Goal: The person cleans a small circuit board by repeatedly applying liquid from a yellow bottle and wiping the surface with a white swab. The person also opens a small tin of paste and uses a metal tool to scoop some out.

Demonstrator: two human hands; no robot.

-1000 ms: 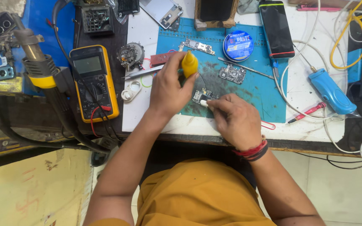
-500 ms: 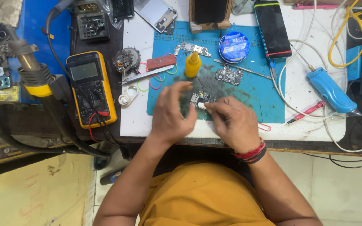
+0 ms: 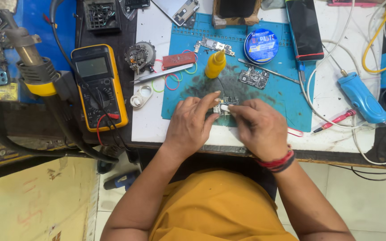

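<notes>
A small dark circuit board (image 3: pixel 225 105) was pinched at its left edge by the fingers of the left hand (image 3: pixel 189 126), low on a teal rubber work mat (image 3: pixel 287 96). A small white tool tip (image 3: pixel 224 108) was gripped in the closed fingers of the right hand (image 3: pixel 259 128) and pressed against the board. Just beyond the hands stood a yellow plastic squeeze bottle (image 3: pixel 215 64); a second dark circuit board (image 3: pixel 253 77) lay beyond the right hand. A yellow-cased multimeter (image 3: pixel 98 85) lay well left of the left hand.
</notes>
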